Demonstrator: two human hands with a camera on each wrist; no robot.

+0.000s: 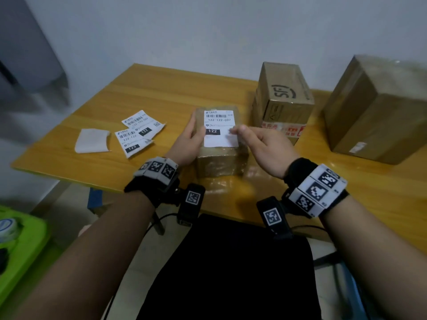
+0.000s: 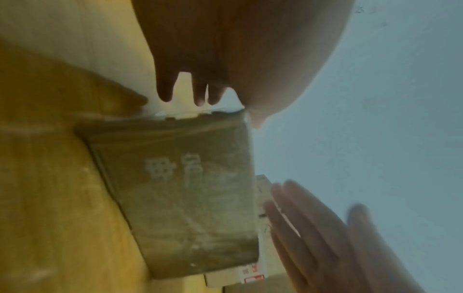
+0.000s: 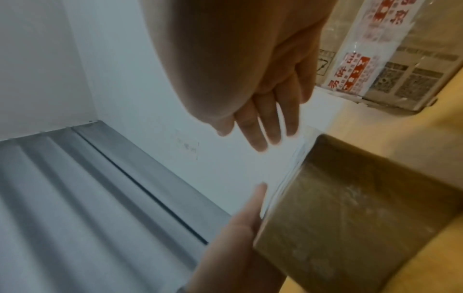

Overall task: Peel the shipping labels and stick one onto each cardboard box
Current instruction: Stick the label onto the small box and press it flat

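Observation:
A small taped cardboard box [image 1: 219,162] stands on the wooden table [image 1: 150,93] in front of me, with a white shipping label [image 1: 219,125] lying on its top. My left hand [image 1: 188,140] rests against the box's left side, fingers straight, thumb on the label's left edge. My right hand [image 1: 261,144] has straight fingers at the label's right part; whether they touch it is blurred. The left wrist view shows the small box [image 2: 180,188] side-on under the left hand [image 2: 225,59]. In the right wrist view the right hand [image 3: 238,69] reaches over the small box [image 3: 350,208].
Two loose labels [image 1: 141,125] [image 1: 131,140] and a blank backing sheet [image 1: 92,140] lie on the table to the left. A tall box marked SF [image 1: 284,98] stands behind the small one, and a large box [image 1: 379,112] at far right. A green surface with a tape roll [image 1: 9,227] sits low left.

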